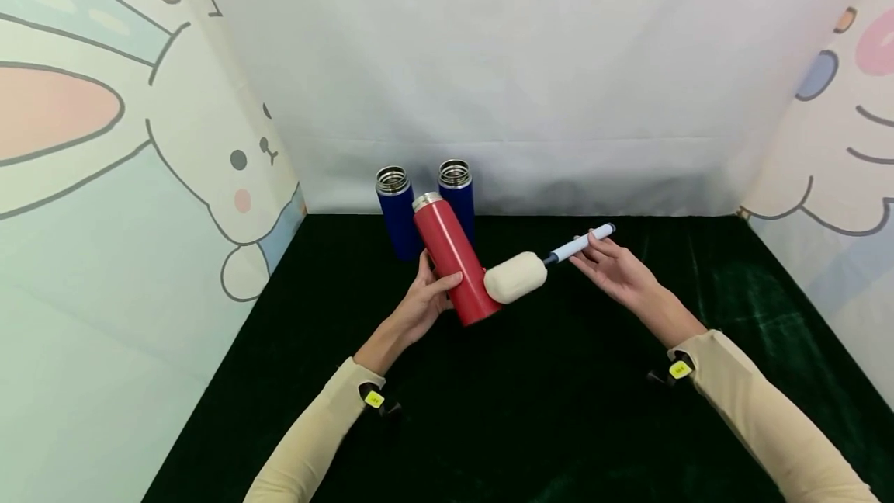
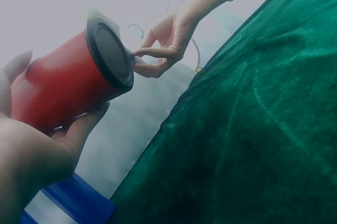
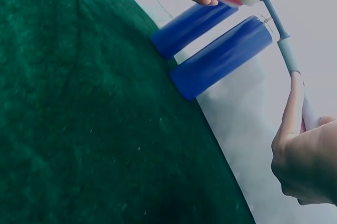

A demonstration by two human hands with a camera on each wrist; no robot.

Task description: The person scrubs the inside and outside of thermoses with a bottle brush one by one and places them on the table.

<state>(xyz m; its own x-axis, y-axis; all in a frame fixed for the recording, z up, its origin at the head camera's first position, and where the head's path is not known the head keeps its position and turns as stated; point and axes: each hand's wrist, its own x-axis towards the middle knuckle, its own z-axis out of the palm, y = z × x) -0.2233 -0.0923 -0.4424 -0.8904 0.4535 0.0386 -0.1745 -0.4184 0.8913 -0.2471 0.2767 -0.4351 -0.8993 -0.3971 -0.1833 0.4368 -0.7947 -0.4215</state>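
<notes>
My left hand grips a red thermos bottle, lidless and tilted, its steel mouth toward the upper left. In the left wrist view the dark base of the red bottle faces the right hand. Between thumb and fingers, my right hand pinches the light blue handle of a bottle brush. The brush's cream sponge head overlaps the lower side of the red bottle in the head view. In the right wrist view, the handle runs up from the fingers to the sponge head.
Two blue thermos bottles, one on the left and one on the right, stand uncapped behind the red one. Dark green cloth covers the table. A white backdrop rises at its far edge, with cartoon-printed panels along the sides.
</notes>
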